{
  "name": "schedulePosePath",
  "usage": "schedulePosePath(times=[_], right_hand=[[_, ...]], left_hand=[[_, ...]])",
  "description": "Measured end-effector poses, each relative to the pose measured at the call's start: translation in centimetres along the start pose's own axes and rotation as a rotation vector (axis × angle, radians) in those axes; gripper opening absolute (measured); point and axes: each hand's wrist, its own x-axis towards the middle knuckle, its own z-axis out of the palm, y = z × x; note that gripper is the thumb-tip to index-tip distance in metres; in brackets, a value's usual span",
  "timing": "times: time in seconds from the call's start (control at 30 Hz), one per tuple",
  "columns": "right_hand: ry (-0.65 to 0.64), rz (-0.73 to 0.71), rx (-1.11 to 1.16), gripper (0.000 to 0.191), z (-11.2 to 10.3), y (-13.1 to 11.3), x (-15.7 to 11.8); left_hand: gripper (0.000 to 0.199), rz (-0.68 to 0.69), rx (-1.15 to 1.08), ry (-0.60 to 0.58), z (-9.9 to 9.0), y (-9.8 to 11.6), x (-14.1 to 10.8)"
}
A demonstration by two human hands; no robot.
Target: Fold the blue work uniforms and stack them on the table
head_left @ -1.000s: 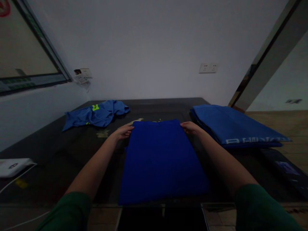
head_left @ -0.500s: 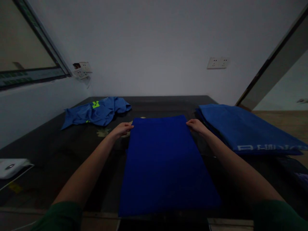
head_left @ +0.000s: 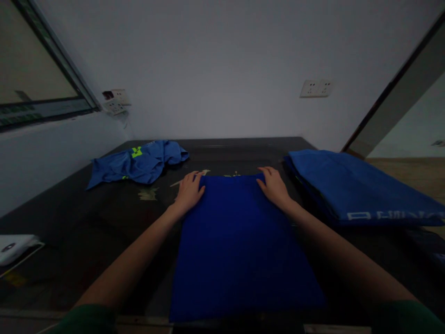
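A dark blue cloth [head_left: 236,246] lies flat in a long rectangle on the dark table [head_left: 86,241], its near edge reaching the table's front. My left hand [head_left: 189,190] rests on its far left corner, fingers apart and pointing away from me. At the far right corner my right hand [head_left: 273,184] touches the cloth, its thumb spread from the fingers. Neither hand grips the cloth.
A crumpled blue garment [head_left: 139,162] with yellow-green patches lies at the back left. Folded blue cloths [head_left: 354,185] with white lettering are stacked on the right. A white device [head_left: 17,248] with a cable sits at the left edge. Wall sockets [head_left: 315,88] are behind.
Both hands have let go of the far corners and opened on top of them. The cloth's far edge has come down slightly nearer to me.
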Motion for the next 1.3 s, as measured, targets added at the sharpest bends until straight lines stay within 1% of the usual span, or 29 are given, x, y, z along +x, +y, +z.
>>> schedulePosePath(times=[0.03,0.07,0.13,0.2,0.33,0.47,0.5,0.57,0.63,0.67,0.7,0.73,0.8,0.87,0.93,0.97,1.0,1.07,1.13,1.2,1.23,1.27,1.3], right_hand=[[-0.065,-0.035,-0.014,0.048,0.3,-0.7,-0.1],[-0.141,-0.041,-0.036,0.051,0.7,-1.2,-0.3],[-0.272,0.0,-0.084,0.056,1.6,-1.5,-0.8],[-0.337,0.034,-0.108,0.057,2.4,-0.9,-1.4],[-0.336,0.04,-0.114,0.058,3.2,0.6,-1.9],[-0.285,0.022,-0.091,0.057,3.1,0.7,-1.6],[-0.256,0.016,-0.076,0.056,2.9,0.7,-1.7],[-0.183,0.01,-0.017,0.055,2.1,0.8,-2.3],[-0.106,0.02,0.09,0.055,0.7,1.5,-3.8],[-0.079,0.03,0.158,0.054,-0.2,2.1,-5.0],[-0.066,0.049,0.232,0.054,-1.2,2.8,-6.4],[-0.073,0.078,0.309,0.055,-2.3,3.5,-8.1],[-0.143,0.197,0.465,0.057,-4.3,4.7,-11.6],[-0.263,0.361,0.631,0.066,-6.0,5.3,-15.1],[-0.386,0.509,0.805,0.076,-7.3,4.9,-17.6],[-0.428,0.56,0.887,0.079,-7.7,4.4,-18.5],[-0.463,0.594,0.962,0.08,-8.1,3.7,-19.0],[-0.503,0.618,1.107,0.079,-8.4,2.2,-19.3],[-0.521,0.618,1.263,0.076,-8.3,0.7,-18.7],[-0.532,0.621,1.388,0.074,-8.0,-0.3,-17.8],[-0.517,0.615,1.421,0.074,-7.7,-0.5,-17.4],[-0.499,0.6,1.431,0.076,-7.5,-0.7,-16.9],[-0.474,0.576,1.422,0.08,-7.3,-0.7,-16.5]], left_hand=[[0.053,0.048,-0.003,-0.054,0.6,0.6,0.0],[0.052,0.071,-0.008,-0.113,1.2,1.1,-0.1],[0.054,0.052,-0.01,-0.199,2.4,1.3,-0.3],[0.058,0.01,-0.01,-0.231,3.2,0.9,-0.5],[0.062,-0.029,-0.021,-0.244,3.8,-0.2,-0.6],[0.061,-0.013,-0.091,-0.227,3.6,-0.6,-0.3],[0.061,-0.026,-0.125,-0.208,3.4,-0.8,-0.3],[0.061,-0.101,-0.188,-0.128,2.6,-1.5,-0.3],[0.059,-0.195,-0.223,-0.036,1.3,-2.5,-0.8],[0.055,-0.235,-0.24,-0.021,0.5,-3.1,-1.2],[0.051,-0.27,-0.266,-0.039,-0.3,-3.6,-1.7],[0.046,-0.306,-0.305,-0.08,-1.0,-4.0,-2.3],[0.041,-0.39,-0.456,-0.207,-2.3,-4.5,-3.4],[0.045,-0.465,-0.688,-0.327,-3.1,-4.3,-4.5],[0.053,-0.504,-0.923,-0.411,-3.6,-3.8,-5.1],[0.055,-0.517,-1.019,-0.437,-3.8,-3.5,-5.2],[0.055,-0.526,-1.096,-0.454,-3.8,-3.3,-5.2],[0.048,-0.536,-1.217,-0.481,-3.7,-3.1,-5.1],[0.04,-0.567,-1.306,-0.516,-3.4,-2.9,-4.7],[0.038,-0.637,-1.335,-0.561,-3.2,-2.6,-4.4],[0.041,-0.691,-1.326,-0.556,-3.1,-2.3,-4.3],[0.047,-0.741,-1.309,-0.527,-3.0,-1.8,-4.3],[0.056,-0.781,-1.288,-0.472,-2.9,-1.3,-4.3]])
